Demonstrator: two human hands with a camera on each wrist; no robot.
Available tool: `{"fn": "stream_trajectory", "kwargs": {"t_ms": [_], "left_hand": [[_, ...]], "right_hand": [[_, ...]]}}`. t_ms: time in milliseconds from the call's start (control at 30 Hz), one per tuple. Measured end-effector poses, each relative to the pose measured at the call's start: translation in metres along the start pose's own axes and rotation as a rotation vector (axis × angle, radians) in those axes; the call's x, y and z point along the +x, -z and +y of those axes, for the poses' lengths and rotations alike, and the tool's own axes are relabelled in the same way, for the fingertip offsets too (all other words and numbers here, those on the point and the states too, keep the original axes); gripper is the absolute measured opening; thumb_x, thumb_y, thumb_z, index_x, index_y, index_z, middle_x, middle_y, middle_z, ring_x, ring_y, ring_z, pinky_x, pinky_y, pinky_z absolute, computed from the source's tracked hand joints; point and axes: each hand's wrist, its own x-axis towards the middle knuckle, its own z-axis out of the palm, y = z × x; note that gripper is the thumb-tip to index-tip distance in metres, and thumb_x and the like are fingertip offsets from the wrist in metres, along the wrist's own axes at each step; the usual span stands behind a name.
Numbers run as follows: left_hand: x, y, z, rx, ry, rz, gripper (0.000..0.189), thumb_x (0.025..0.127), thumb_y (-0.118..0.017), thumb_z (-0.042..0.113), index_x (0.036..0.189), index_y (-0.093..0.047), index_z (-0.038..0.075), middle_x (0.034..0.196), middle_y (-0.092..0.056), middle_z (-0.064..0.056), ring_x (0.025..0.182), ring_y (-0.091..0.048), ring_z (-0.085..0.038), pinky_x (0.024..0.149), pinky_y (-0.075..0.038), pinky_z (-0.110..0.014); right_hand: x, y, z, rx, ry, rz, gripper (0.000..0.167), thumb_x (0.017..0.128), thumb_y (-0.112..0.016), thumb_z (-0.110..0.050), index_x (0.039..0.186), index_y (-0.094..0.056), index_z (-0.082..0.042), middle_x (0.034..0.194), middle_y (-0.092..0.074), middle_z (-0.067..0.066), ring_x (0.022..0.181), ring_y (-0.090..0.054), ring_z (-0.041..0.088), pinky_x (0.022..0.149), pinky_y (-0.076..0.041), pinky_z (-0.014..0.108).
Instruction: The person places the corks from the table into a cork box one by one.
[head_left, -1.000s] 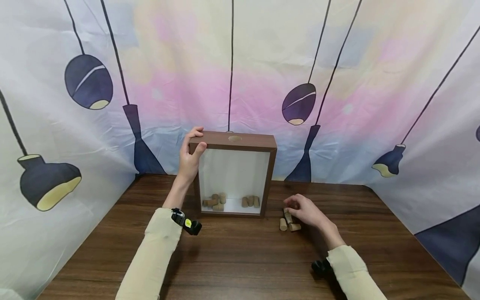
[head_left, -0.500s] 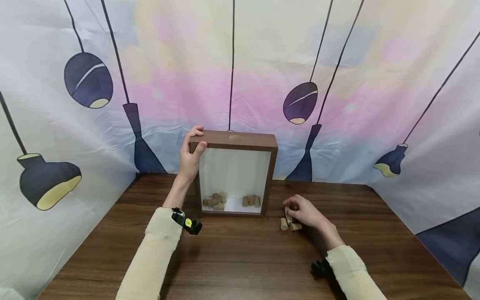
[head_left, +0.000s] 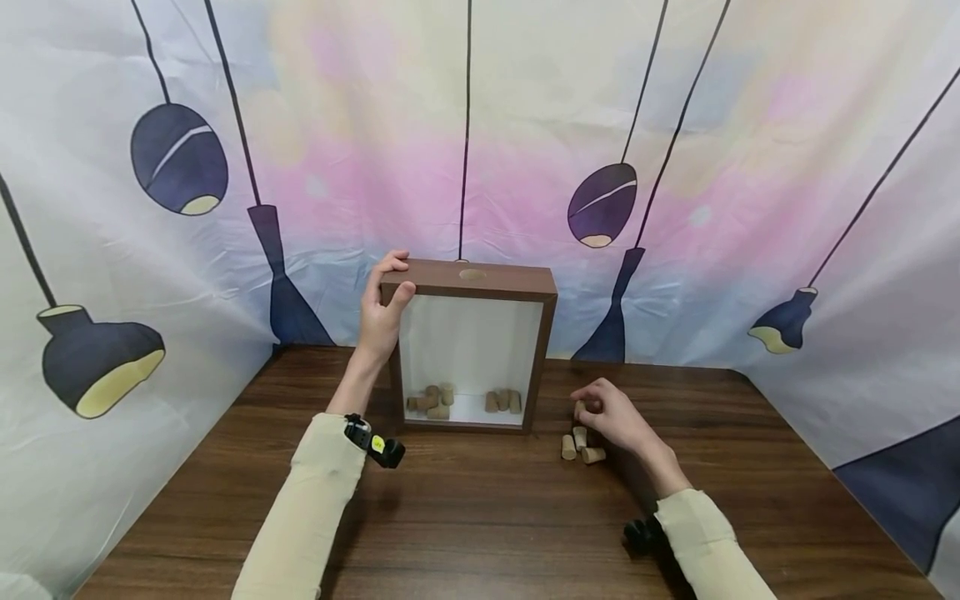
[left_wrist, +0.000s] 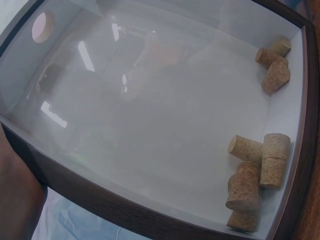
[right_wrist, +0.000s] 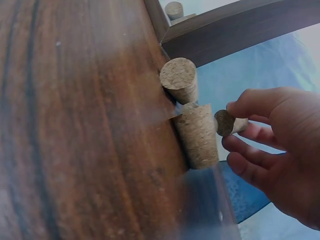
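A brown wooden shadow box (head_left: 544, 358) with a clear front and a round hole (head_left: 472, 274) in its top stands on the table. My left hand (head_left: 381, 312) grips its upper left corner, thumb in front and fingers over the top. Several corks (left_wrist: 245, 185) lie inside along the bottom, in two groups. To the right of the box, my right hand (head_left: 615, 417) pinches a cork (right_wrist: 227, 123) between thumb and fingers, raised off the table. Just below that hand, loose corks (head_left: 568, 447) rest on the wood; two show large in the right wrist view, partly hiding another.
The dark wooden table (head_left: 480, 517) runs back to a fabric backdrop (head_left: 360, 167) printed with hanging lamps, close behind the box. Fabric also hangs at both sides. Camera straps (head_left: 371, 442) sit on the wrists.
My right hand has lifted slightly from the cork group with one cork pinched in it, uncovering the corks below. The left hand keeps its grip on the box.
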Motion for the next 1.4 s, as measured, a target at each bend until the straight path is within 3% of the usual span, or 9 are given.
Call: {"fn": "stream_trajectory", "kwargs": {"t_ms": [300,733,1400], "left_hand": [[0.001,0.000,0.001,0.017,0.010,0.001,0.070,0.094,-0.066,0.048,0.121,-0.045,-0.013,0.148,-0.039,-0.029,0.146,-0.030,-0.029,0.119,-0.015,-0.052],[0.000,-0.003,0.001,-0.002,-0.001,0.003,0.075,0.092,-0.066,0.050,0.120,-0.044,-0.016,0.146,-0.038,-0.033,0.145,-0.030,-0.032,0.120,-0.016,-0.051],[0.001,0.000,0.001,0.010,0.009,0.007,0.072,0.092,-0.066,0.050,0.120,-0.045,-0.014,0.147,-0.040,-0.029,0.146,-0.029,-0.030,0.120,-0.015,-0.051]], "right_hand": [[-0.001,0.011,-0.008,0.014,0.002,0.066,0.027,0.093,-0.068,-0.009,0.120,-0.069,-0.007,0.112,-0.059,0.010,0.085,-0.054,0.017,0.074,-0.047,0.031],[0.003,0.039,-0.040,0.032,0.132,0.217,0.025,0.094,-0.069,-0.010,0.119,-0.070,-0.006,0.111,-0.058,0.011,0.081,-0.059,0.013,0.069,-0.049,0.023],[0.038,0.098,-0.130,0.025,0.335,0.337,0.027,0.093,-0.070,-0.011,0.119,-0.070,-0.007,0.112,-0.059,0.008,0.088,-0.063,0.016,0.071,-0.050,0.015]]}}
